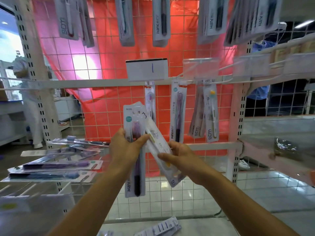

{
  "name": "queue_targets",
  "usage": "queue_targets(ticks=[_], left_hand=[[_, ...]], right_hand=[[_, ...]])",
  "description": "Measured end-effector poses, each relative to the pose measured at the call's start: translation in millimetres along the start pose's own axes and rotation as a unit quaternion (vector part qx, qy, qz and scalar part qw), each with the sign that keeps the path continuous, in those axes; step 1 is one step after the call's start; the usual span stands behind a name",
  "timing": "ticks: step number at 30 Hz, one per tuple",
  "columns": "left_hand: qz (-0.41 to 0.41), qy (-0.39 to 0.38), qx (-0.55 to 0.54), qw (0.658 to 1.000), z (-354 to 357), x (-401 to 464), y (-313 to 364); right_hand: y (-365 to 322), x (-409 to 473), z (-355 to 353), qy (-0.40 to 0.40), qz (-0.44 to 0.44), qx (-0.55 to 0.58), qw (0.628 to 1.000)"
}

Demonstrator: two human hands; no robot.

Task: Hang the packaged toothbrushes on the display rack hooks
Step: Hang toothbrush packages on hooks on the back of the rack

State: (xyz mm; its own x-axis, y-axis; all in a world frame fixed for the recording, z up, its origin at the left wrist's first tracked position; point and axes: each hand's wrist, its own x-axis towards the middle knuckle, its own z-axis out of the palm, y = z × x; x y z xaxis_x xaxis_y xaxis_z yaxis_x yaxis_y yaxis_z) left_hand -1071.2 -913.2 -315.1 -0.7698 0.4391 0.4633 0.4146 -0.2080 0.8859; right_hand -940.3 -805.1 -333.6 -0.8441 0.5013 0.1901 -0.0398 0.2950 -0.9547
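2 packaged toothbrushes are held in front of the wire display rack (105, 68), one in each hand. Nearest the camera, the left hand (123, 147) grasps an upright purple-brush pack (134, 150), thumb across its front and fingers behind; its hang tab points up. Just beside it, the right hand (180, 155) pinches a tilted white pack (160, 147) near its middle, and the upper end of this pack overlaps the purple-brush pack, so the 2 are touching. Risk 1: while the packs overlap, lifting either one could drag the other, and a mid-body pinch gives little control of the tab end. To the left, loose packs (51, 166) lie flat on a side shelf (30, 188), with more at the bottom edge of the view (158, 229). Farther back, at the middle rail, 3 hooks already carry stock: a single pack behind a white label card (147, 69), a purple Hane pack (178, 113), and a pair of BDM packs (204, 114). Risk 2: the hook tips are hidden behind label holders, so the tab hole may miss and the pack fall. Risk 3: hanging a pack on a hook of a different kind would mix the stock. The top row (160, 21) hangs farthest up.
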Motion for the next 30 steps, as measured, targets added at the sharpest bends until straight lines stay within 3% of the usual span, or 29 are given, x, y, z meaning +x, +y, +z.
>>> queue_targets(ticks=[3, 5, 8, 13, 17, 21, 23, 25, 26, 28, 30], left_hand=[[0.101, 0.060, 0.163, 0.980, -2, -3, -5], [0.186, 0.075, 0.234, 0.951, -4, -5, -4], [0.260, -0.029, 0.329, 0.907, -4, -5, -5], [0.225, -0.106, 0.412, 0.877, -6, -3, -13], [0.169, -0.118, 0.364, 0.908, -11, -10, -11], [0.109, -0.106, 0.325, 0.933, -11, -12, -14], [0.069, -0.090, 0.266, 0.957, -10, -13, -16], [0.027, -0.070, 0.182, 0.980, -7, -17, -13], [0.002, -0.065, 0.125, 0.990, -5, -20, -11], [-0.040, -0.063, 0.029, 0.997, 2, -25, -6], [-0.053, -0.059, -0.004, 0.997, 9, -27, -4]], right_hand=[[1, 4, -3, 0.049, -0.023, -0.148, 0.987], [-1, 5, -5, 0.074, -0.054, -0.292, 0.952], [-8, 4, -7, 0.065, -0.100, -0.433, 0.894], [-28, -1, -2, 0.052, -0.183, -0.591, 0.784], [-38, -1, -3, 0.061, -0.210, -0.669, 0.711], [-28, 8, -6, 0.143, -0.261, -0.665, 0.685], [-21, 13, -9, 0.220, -0.293, -0.622, 0.691], [-15, 15, -8, 0.263, -0.307, -0.559, 0.724], [-13, 15, -7, 0.276, -0.315, -0.506, 0.754], [-11, 13, 0, 0.270, -0.286, -0.351, 0.850], [-9, 12, 6, 0.260, -0.246, -0.188, 0.914]])
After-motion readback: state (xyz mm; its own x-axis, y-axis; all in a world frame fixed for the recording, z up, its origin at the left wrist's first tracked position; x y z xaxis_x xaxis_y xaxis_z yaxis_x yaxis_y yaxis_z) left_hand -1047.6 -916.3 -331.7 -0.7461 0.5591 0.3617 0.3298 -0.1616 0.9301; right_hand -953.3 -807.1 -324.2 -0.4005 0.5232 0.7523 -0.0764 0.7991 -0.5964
